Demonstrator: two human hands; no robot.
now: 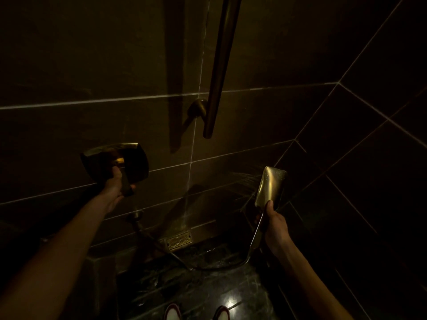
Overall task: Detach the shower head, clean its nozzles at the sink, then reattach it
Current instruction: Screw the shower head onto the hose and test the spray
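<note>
Your left hand (115, 184) clenched round lever of brass wall valve (129, 158), far left on dark tiled wall. Centre: vertical brass slide rail (219, 72) above, hose (208, 265) trailing across marble floor below. Your right hand (275, 224) grips handle of brass shower head (271, 187), held upright, off rail, spraying water toward wall.

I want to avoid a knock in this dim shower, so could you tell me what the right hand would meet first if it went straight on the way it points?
Probably the dark tiled wall beyond the shower head that the right hand holds; depth is unclear.
</note>
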